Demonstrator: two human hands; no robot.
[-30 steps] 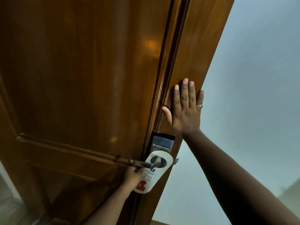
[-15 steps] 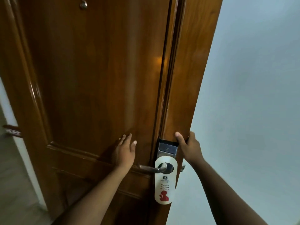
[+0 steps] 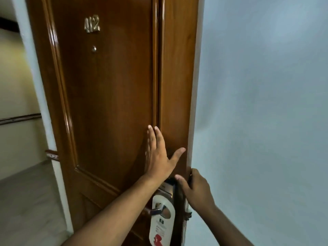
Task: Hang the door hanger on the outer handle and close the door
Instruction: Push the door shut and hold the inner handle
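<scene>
A white door hanger (image 3: 161,222) with red print hangs from the metal outer handle (image 3: 156,211) of the brown wooden door (image 3: 110,103) numbered 412. My left hand (image 3: 158,157) lies flat and open on the door's face, just above the lock plate (image 3: 166,189). My right hand (image 3: 195,190) curls around the door's free edge beside the lock plate, fingers wrapped behind the edge. The door stands partly open, its edge turned toward me.
A pale blue-grey wall (image 3: 257,103) fills the right side. On the left, a white door frame (image 3: 44,121) borders a corridor with a cream wall (image 3: 16,86) and a grey floor (image 3: 26,201). A peephole (image 3: 93,49) sits under the number.
My left hand left the handle and climbed to press flat on the door face. My right hand dropped from a flat press to a grip on the door's edge. The hanger now hangs straight.
</scene>
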